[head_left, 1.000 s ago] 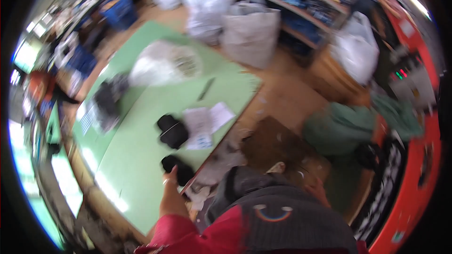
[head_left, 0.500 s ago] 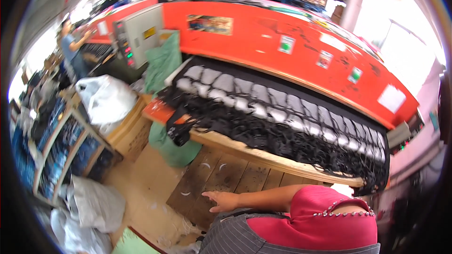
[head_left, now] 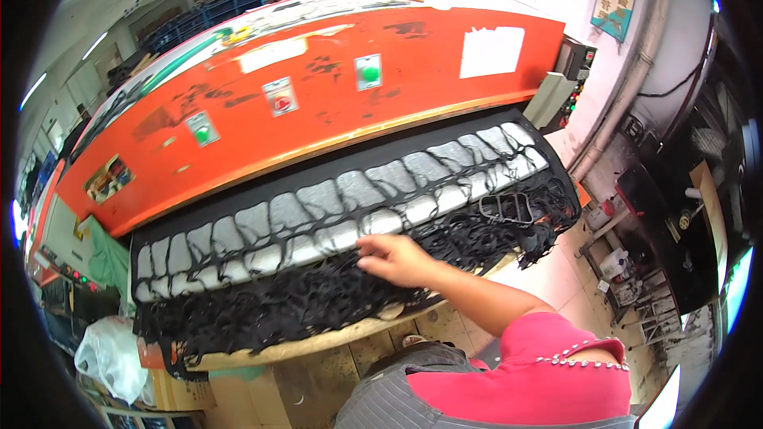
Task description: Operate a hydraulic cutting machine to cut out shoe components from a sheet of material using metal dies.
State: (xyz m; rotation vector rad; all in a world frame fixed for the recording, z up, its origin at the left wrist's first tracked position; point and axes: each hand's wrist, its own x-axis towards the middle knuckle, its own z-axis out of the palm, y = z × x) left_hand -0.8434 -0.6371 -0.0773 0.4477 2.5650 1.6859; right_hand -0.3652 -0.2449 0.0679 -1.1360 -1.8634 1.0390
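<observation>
My right hand [head_left: 397,260] reaches forward with its fingers loosely apart and nothing in them. It is over the front of the long machine bed, by the black tangled strips [head_left: 318,302]; whether it touches them I cannot tell. Just beyond lies a row of grey and white cut pieces [head_left: 362,191], parted by thin black bands, on a black surface. On the strips to the right rests a thin metal frame [head_left: 506,208] with crossbars. My left hand is not in view.
Behind the bed stands a long orange machine housing [head_left: 318,123] with green and red buttons. A wooden edge [head_left: 294,352] runs along the bed's front. A white plastic bag [head_left: 115,357] is at lower left. To the right are a pipe [head_left: 636,79] and a dark table [head_left: 668,222].
The view has swung to the right, and the co-worker at the far left is out of it. My right hand has moved from above the floor boards to the black strips.
</observation>
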